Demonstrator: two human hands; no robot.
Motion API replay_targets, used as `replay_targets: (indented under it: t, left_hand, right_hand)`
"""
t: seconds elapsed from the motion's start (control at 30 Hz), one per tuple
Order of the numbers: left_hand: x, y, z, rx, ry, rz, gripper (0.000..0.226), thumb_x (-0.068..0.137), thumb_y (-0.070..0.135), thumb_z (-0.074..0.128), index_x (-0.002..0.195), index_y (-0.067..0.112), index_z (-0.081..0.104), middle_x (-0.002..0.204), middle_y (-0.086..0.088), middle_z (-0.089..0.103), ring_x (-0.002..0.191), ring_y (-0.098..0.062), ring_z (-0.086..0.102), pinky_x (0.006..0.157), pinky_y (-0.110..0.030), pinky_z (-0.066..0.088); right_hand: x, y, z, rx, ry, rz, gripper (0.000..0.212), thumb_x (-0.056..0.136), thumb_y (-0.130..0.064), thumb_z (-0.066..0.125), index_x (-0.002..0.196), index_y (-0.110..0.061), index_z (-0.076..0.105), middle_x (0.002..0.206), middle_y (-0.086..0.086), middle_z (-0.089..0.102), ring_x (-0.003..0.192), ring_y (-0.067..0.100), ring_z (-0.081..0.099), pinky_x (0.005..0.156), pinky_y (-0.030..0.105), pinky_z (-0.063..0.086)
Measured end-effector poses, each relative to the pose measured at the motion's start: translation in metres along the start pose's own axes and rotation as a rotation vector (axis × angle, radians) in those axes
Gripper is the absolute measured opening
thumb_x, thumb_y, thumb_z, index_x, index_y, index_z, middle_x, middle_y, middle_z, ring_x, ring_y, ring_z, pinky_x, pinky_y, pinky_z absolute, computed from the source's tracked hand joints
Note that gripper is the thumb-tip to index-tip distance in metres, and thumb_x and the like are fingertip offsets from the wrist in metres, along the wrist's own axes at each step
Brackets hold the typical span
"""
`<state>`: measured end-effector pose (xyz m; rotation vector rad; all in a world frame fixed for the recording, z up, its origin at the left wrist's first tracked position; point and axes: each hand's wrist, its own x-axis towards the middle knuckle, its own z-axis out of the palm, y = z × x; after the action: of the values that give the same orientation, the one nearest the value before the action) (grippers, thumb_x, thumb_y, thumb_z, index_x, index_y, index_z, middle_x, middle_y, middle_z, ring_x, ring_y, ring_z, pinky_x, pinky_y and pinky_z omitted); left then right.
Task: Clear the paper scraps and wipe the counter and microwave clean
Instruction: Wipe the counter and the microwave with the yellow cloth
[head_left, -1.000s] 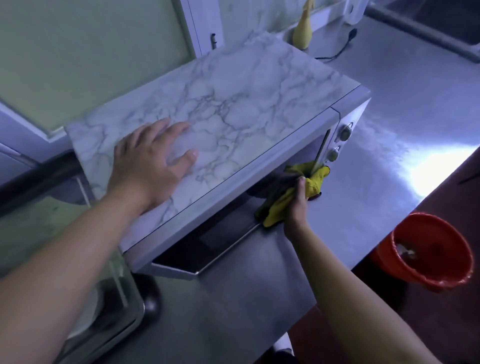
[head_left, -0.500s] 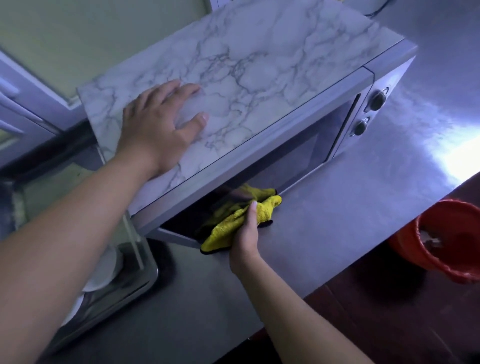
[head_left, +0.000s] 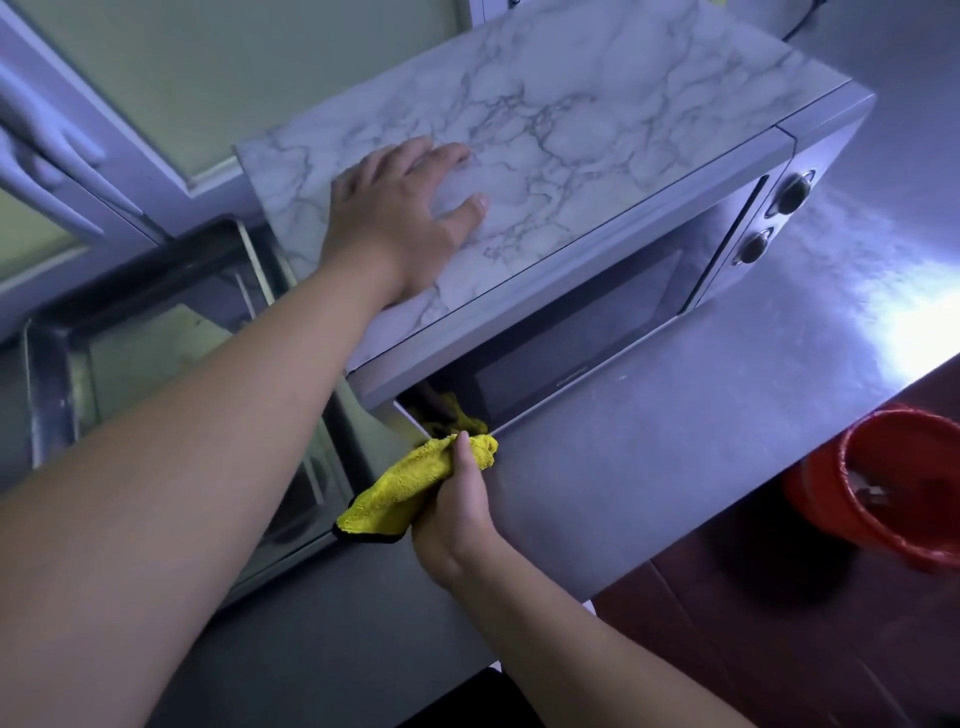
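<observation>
Left hand: the left hand (head_left: 400, 218) lies palm down on the marble-patterned top of the microwave (head_left: 597, 156), towards its near left corner, with the fingers straight and a little spread and nothing held.
Right hand: the right hand (head_left: 457, 514) is curled round the yellow cloth (head_left: 410, 486), with the thumb laid over the bunched fabric.
Yellow cloth: it sits in the right hand's grip. The far end is pushed up against the lower left corner of the dark microwave door, where a yellow reflection shows in the glass. The black-edged near end trails out to the left of the hand, above the counter.
Microwave: it stands on the steel counter (head_left: 701, 426), door facing the near side, with two round knobs (head_left: 792, 193) on its right-hand panel.
Red bucket: the red bucket (head_left: 883, 530) is on the dark floor off the counter's near right edge, well apart from both hands. Something pale lies inside, too blurred to name.
Left of the microwave: a glass-sided metal box (head_left: 57, 395) stands just beside it, under the left forearm.
</observation>
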<state>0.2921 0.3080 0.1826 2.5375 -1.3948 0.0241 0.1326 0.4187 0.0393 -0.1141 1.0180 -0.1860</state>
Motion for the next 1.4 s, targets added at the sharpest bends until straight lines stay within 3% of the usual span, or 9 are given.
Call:
replay_targets:
  t: [0.13, 0.23, 0.33, 0.47, 0.63, 0.8, 0.9, 1.2, 1.4]
  left_hand:
    - [0.000, 0.001, -0.001, -0.003, 0.003, 0.009, 0.058, 0.089, 0.068, 0.034, 0.143, 0.047, 0.040, 0.158, 0.010, 0.032, 0.146, -0.017, 0.023, 0.117, -0.041, 0.013]
    - [0.000, 0.001, 0.001, 0.009, -0.001, 0.018, 0.059, 0.089, 0.067, 0.033, 0.144, 0.046, 0.039, 0.159, 0.008, 0.031, 0.146, -0.018, 0.023, 0.116, -0.042, 0.013]
    - [0.000, 0.001, 0.002, 0.009, -0.008, 0.023, 0.060, 0.089, 0.068, 0.031, 0.144, 0.045, 0.038, 0.160, 0.006, 0.031, 0.146, -0.020, 0.022, 0.116, -0.043, 0.012]
    - [0.001, 0.002, 0.002, 0.022, -0.014, 0.025, 0.063, 0.088, 0.068, 0.029, 0.146, 0.043, 0.036, 0.160, 0.004, 0.029, 0.146, -0.022, 0.023, 0.116, -0.045, 0.013]
    - [0.000, 0.003, 0.000, 0.037, -0.024, 0.034, 0.063, 0.090, 0.065, 0.030, 0.147, 0.039, 0.038, 0.160, 0.002, 0.031, 0.144, -0.024, 0.027, 0.115, -0.046, 0.016]
    - [-0.001, 0.002, -0.001, 0.022, -0.021, 0.048, 0.064, 0.090, 0.064, 0.032, 0.148, 0.037, 0.038, 0.160, 0.000, 0.031, 0.144, -0.025, 0.027, 0.116, -0.047, 0.017]
    - [-0.001, 0.002, -0.001, 0.011, -0.018, 0.048, 0.066, 0.090, 0.065, 0.033, 0.149, 0.037, 0.038, 0.161, -0.001, 0.031, 0.144, -0.025, 0.028, 0.116, -0.047, 0.017]
    - [-0.002, -0.002, -0.002, -0.021, -0.024, 0.059, 0.065, 0.089, 0.065, 0.034, 0.147, 0.037, 0.041, 0.160, 0.000, 0.032, 0.144, -0.024, 0.029, 0.115, -0.046, 0.018]
    - [-0.002, -0.001, -0.005, -0.027, -0.031, 0.045, 0.062, 0.090, 0.065, 0.036, 0.147, 0.039, 0.040, 0.160, 0.002, 0.031, 0.146, -0.023, 0.028, 0.117, -0.044, 0.017]
  right_hand:
    - [-0.023, -0.003, 0.007, 0.069, -0.060, 0.008, 0.051, 0.099, -0.057, 0.045, 0.106, -0.013, 0.069, 0.088, 0.006, 0.076, 0.095, 0.024, 0.068, 0.092, 0.045, 0.048]
    - [-0.045, -0.011, 0.008, 0.079, -0.122, -0.010, 0.053, 0.098, -0.056, 0.046, 0.108, -0.010, 0.070, 0.086, 0.012, 0.071, 0.097, 0.032, 0.067, 0.096, 0.047, 0.048]
    - [-0.069, -0.016, 0.007, 0.041, -0.207, -0.043, 0.053, 0.096, -0.056, 0.048, 0.104, -0.007, 0.069, 0.102, 0.017, 0.065, 0.115, 0.038, 0.061, 0.110, 0.053, 0.040]
    - [-0.101, -0.023, 0.007, -0.005, -0.294, -0.098, 0.061, 0.094, -0.054, 0.052, 0.126, -0.004, 0.065, 0.128, 0.024, 0.064, 0.118, 0.038, 0.064, 0.103, 0.051, 0.047]
    - [-0.125, -0.031, -0.012, -0.033, -0.413, -0.181, 0.063, 0.092, -0.050, 0.053, 0.129, 0.000, 0.065, 0.132, 0.026, 0.062, 0.120, 0.039, 0.062, 0.101, 0.051, 0.050]
    - [-0.142, -0.037, -0.033, 0.033, -0.437, -0.317, 0.065, 0.090, -0.047, 0.054, 0.140, -0.005, 0.055, 0.145, 0.024, 0.051, 0.132, 0.042, 0.051, 0.108, 0.056, 0.041]
    - [-0.148, -0.034, -0.048, 0.052, -0.419, -0.371, 0.063, 0.090, -0.045, 0.056, 0.139, -0.004, 0.056, 0.143, 0.025, 0.053, 0.130, 0.043, 0.053, 0.106, 0.058, 0.044]
    - [-0.170, -0.061, -0.088, -0.021, -0.184, -0.584, 0.039, 0.083, -0.025, 0.064, 0.109, 0.001, 0.075, 0.114, 0.024, 0.071, 0.100, 0.041, 0.071, 0.076, 0.049, 0.059]
    - [-0.165, -0.117, -0.102, 0.010, 0.009, -0.673, 0.038, 0.084, -0.018, 0.062, 0.115, 0.005, 0.065, 0.103, 0.025, 0.073, 0.089, 0.039, 0.074, 0.068, 0.047, 0.061]
